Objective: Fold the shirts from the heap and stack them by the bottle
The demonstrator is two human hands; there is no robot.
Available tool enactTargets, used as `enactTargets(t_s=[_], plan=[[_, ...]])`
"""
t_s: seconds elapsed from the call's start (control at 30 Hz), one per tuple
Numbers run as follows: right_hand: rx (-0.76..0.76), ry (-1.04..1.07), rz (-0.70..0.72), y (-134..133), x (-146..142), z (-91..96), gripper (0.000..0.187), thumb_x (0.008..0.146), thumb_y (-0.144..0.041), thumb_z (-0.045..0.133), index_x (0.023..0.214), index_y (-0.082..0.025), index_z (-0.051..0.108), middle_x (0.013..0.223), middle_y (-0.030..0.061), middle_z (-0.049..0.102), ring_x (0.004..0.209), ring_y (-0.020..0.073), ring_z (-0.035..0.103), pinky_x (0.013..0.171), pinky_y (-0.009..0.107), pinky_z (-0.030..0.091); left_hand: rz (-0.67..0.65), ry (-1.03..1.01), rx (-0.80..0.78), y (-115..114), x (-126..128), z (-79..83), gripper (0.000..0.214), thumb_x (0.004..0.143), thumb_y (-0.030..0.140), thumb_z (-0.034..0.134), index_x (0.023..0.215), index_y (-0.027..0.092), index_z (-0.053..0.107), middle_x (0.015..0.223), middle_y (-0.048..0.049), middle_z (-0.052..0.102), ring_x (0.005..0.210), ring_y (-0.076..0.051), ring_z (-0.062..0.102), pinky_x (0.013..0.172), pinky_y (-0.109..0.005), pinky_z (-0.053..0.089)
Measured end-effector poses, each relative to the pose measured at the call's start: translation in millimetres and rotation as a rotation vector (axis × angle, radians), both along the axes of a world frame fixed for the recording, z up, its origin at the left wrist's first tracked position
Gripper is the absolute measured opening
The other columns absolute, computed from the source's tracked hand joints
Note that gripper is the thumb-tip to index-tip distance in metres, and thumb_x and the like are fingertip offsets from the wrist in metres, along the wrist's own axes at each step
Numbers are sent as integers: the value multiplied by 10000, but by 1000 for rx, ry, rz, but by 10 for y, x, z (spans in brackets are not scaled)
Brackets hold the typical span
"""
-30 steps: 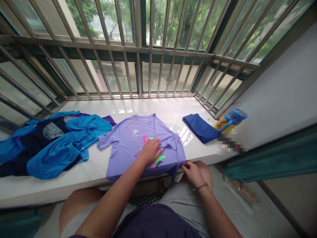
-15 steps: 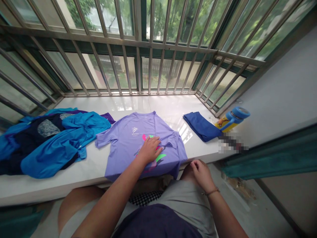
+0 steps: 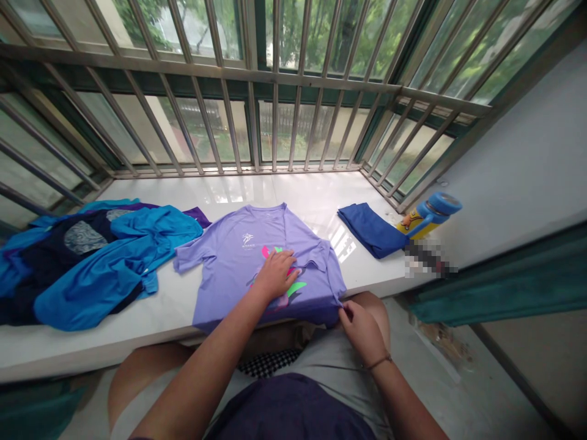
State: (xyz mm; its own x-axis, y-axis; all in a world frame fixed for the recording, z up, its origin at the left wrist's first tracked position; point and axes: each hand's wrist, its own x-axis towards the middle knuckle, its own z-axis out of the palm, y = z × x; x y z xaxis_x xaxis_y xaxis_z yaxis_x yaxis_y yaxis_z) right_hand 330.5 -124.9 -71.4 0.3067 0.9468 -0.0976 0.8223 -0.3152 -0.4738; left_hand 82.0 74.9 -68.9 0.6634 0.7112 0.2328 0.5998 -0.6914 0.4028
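A lavender T-shirt [image 3: 229,269] with a small white logo and a pink and green print lies spread on the white sill, its lower part hanging over the front edge. Its right side is partly folded inward, with a sleeve lying across it. My left hand [image 3: 276,273] rests flat on the print, fingers stretched out, covering part of it. At the shirt's lower right corner, my right hand [image 3: 362,327] pinches the hem between thumb and fingers, just above my knee.
A heap of blue and dark clothes [image 3: 105,256] lies on the sill [image 3: 177,308] at the left. To the right are a folded navy cloth [image 3: 372,231] and a blue-and-yellow bottle [image 3: 428,215], with a blurred item beside it. Metal bars [image 3: 275,122] line the window behind.
My right hand has moved left from above my knee to the shirt's lower right corner and taken hold of the hem. My left hand has stayed on the print.
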Motion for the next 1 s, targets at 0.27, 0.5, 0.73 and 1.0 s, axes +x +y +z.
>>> enactTargets(t_s=[0.27, 0.5, 0.73, 1.0], plan=[[-60, -8, -33, -332, 157, 20, 306, 1021, -452, 545, 817, -247, 644, 804, 63, 742, 727, 221, 685, 669, 322, 449, 5, -12, -14, 6, 3, -4, 357, 1070, 452, 601, 1325, 228, 714, 1564, -137, 647, 1490, -303, 560, 1344, -586, 300], [-3, -144, -81, -98, 157, 45, 295, 1045, -434, 529, 874, -241, 673, 869, 93, 770, 786, 247, 707, 724, 356, 463, 3, -4, -10, 1, 0, 9, 344, 1068, 437, 606, 1322, 233, 716, 1566, -129, 646, 1490, -302, 562, 1345, -584, 303], [82, -116, -153, 377, 152, 302, 267, 1078, -428, 533, 1012, -223, 690, 1040, 108, 764, 960, 246, 711, 839, 320, 483, 5, 1, -17, 1, 3, 24, 355, 1068, 432, 617, 1332, 211, 705, 1566, -144, 645, 1485, -309, 566, 1332, -596, 322], [68, -79, -74, 652, 274, 266, 220, 1054, -354, 551, 878, -240, 619, 967, 100, 728, 947, 247, 674, 859, 323, 464, 4, -10, -7, 0, -8, 11, 337, 1070, 432, 618, 1319, 223, 709, 1558, -139, 648, 1481, -302, 565, 1346, -577, 303]])
